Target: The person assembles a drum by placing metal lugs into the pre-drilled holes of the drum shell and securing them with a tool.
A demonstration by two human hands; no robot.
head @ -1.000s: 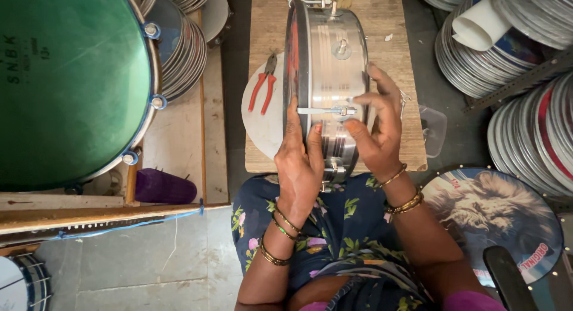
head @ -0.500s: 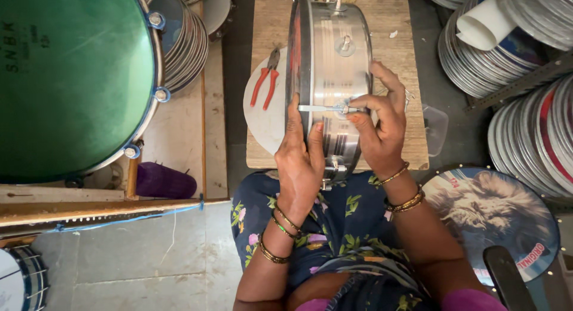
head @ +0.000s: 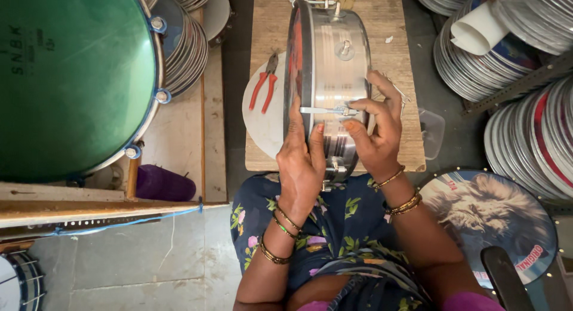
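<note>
So there's a shiny metal drum [head: 334,78] standing on its edge on a wooden tabletop [head: 394,42], right in front of the person's lap. The left hand [head: 300,162] is lying flat against the drum's near rim, fingers [head: 295,117] stretched out straight and close together, thumb resting on the shell. The right hand [head: 376,129] is cupping the shell from the other side, with thumb and forefinger pinching the end of a thin metal rod [head: 325,110] that's running across the side of the drum. Red-handled pliers [head: 264,84] are lying on a pale round disc [head: 262,117] just left of the drum, half tucked under it. A big green drum [head: 71,78] is filling the upper left, and stacks of metal hoops [head: 525,132] are sitting off to the right. A round printed drum skin [head: 495,215] is lying near the right elbow.
</note>
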